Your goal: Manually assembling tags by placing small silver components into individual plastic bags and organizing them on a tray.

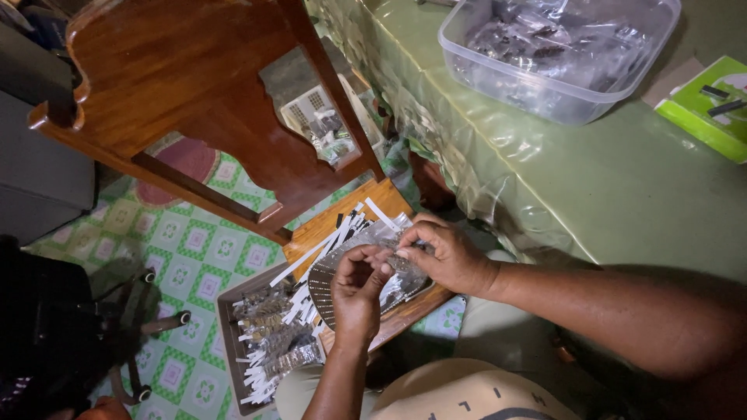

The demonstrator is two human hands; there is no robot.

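- The fingertips of both hands are meeting over a small clear plastic packet; the left hand is pinching its near edge with curled fingers, and the right hand is gripping its far edge between thumb and bent fingers; what is inside the packet is too small to tell.
- The packet is being held just above a round dark tray, which is resting on a small wooden stool; more clear packets and white strips are lying across the tray and fanning out over the stool top.
- Just beside the stool, a shallow rectangular tray is sitting lower down, holding filled packets with white strips.
- The person's forearms are reaching in from the lower right; the right one is passing along the edge of a table with a green cover.
- On that table, a clear plastic tub is holding plastic bags, and a green booklet is lying at the far right.
- A wooden chair is standing over a green patterned floor.
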